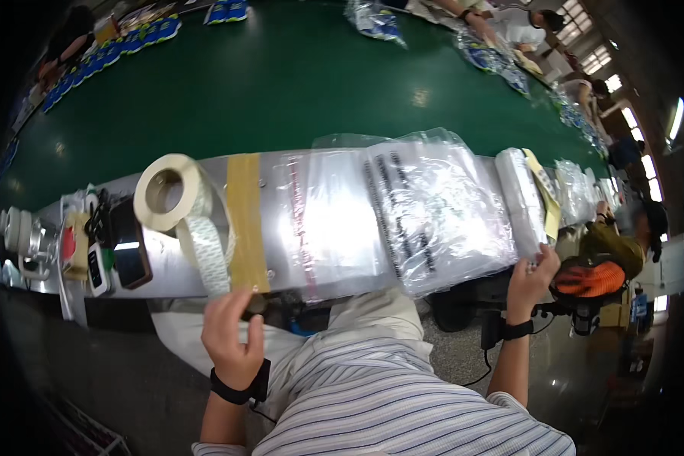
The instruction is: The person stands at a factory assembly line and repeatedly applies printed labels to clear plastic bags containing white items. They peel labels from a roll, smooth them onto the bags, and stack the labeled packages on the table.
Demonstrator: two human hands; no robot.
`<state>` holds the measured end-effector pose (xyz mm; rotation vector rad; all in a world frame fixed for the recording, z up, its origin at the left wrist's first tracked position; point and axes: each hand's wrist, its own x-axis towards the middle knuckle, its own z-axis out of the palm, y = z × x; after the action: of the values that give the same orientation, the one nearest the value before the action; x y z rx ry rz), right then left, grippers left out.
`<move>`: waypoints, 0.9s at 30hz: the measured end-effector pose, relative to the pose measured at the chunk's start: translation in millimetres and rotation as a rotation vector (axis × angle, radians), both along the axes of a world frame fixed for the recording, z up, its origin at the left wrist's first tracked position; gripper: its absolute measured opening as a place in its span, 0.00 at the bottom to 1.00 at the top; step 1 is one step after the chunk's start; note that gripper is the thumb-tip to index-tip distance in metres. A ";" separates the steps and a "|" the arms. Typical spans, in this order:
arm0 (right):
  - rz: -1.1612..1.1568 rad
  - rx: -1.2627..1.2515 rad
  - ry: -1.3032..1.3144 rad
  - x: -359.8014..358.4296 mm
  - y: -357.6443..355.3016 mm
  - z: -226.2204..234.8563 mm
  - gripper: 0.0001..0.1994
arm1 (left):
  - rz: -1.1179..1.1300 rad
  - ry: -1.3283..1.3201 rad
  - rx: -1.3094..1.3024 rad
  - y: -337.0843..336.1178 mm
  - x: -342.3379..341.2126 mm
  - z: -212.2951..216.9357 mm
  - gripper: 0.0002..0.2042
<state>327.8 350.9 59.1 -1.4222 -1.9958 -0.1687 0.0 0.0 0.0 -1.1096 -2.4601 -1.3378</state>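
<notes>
My left hand (232, 334) pinches the loose end of a white label strip (209, 258) that hangs from a label roll (166, 191) standing on the metal shelf (281, 220). Far to the right, my right hand (532, 275) touches the near end of a bundle of white packets (520, 199) lying on the shelf's right part. Between the two hands lie a flat clear bag with a red seal line (330, 220) and a thick stack of clear plastic bags (441, 205). A tan tape band (247, 220) crosses the shelf beside the label roll.
A green conveyor belt (281, 83) runs behind the shelf, with blue items and bagged goods at its far edge, where other people work. Phones (129, 247), a scanner and small tools crowd the shelf's left end. A person in a cap sits at the right, beside an orange object (593, 277).
</notes>
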 end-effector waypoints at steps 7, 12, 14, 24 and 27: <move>1.003 -0.088 0.173 -183.7 -79.5 14.3 0.13 | 0.173 0.013 -0.278 -18.5 -30.4 -17.4 0.14; 1.549 -0.848 -0.061 -260.8 -160.1 -33.1 0.15 | -0.010 -1.073 0.382 -0.1 -27.0 9.7 0.06; 1.498 -1.243 0.089 -267.5 -172.9 -39.3 0.12 | -0.027 -1.144 0.352 3.4 -28.9 20.4 0.05; 1.219 -1.563 0.407 -280.7 -168.2 -52.0 0.06 | 0.178 -0.623 0.330 18.6 -23.3 30.2 0.17; 1.321 -1.302 0.463 -284.3 -171.3 -50.0 0.09 | 0.207 0.266 0.019 16.8 -14.9 39.2 0.25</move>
<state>43.5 179.5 9.1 -0.2470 -2.1524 2.0532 -14.9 16.8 39.2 -0.9298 -2.2905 -1.0770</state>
